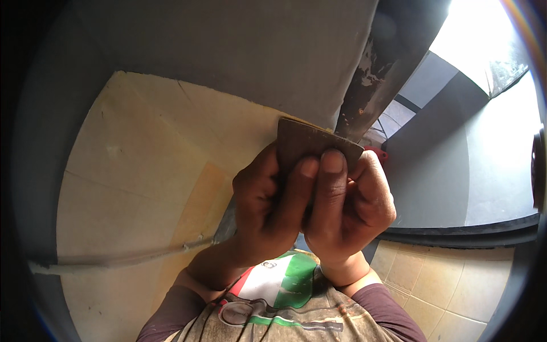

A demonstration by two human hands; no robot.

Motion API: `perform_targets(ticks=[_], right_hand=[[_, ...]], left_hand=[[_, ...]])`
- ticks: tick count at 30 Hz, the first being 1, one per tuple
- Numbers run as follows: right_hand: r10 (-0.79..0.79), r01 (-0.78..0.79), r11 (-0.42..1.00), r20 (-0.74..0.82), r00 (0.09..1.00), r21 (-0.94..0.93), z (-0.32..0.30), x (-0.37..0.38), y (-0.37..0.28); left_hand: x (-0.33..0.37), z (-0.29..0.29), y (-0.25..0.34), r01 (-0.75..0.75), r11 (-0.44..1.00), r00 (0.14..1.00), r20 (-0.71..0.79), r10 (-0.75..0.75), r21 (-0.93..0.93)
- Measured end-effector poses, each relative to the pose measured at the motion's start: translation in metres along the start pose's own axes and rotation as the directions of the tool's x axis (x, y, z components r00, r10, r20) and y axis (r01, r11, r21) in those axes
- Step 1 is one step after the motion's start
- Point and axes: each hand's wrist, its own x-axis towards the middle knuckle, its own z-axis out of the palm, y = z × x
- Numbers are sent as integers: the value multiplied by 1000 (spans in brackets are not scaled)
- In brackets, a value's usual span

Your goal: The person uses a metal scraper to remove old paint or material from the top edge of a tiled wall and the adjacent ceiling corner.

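A folded, brown piece of sandpaper is held up in front of my chest, with a thin yellowish layer showing along its top edge. My left hand grips its left part, thumb pressed flat on the near face and fingers curled behind. On the other side my right hand pinches it the same way, the two thumbs side by side at the middle. The fingertips behind the sheet are hidden.
Beyond my hands rises a grey wall, bordered by a dark post with peeling paint. A beige surface lies to the left. Tiled floor shows at the lower right, and a red object sits partly behind my right hand.
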Motion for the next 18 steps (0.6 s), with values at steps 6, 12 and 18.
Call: perform_targets(ticks=[6, 12, 18], right_hand=[[16, -16, 1000, -22, 1000, 18, 6, -4, -2], [75, -75, 997, -2, 997, 7, 9, -5, -5], [122, -122, 993, 12, 992, 0, 12, -8, -7]], left_hand=[[-2, -2, 3, 79, 996, 997, -6, -80, -41], [1, -13, 7, 98, 995, 995, 31, -97, -24], [3, -15, 9, 124, 991, 992, 37, -122, -54]])
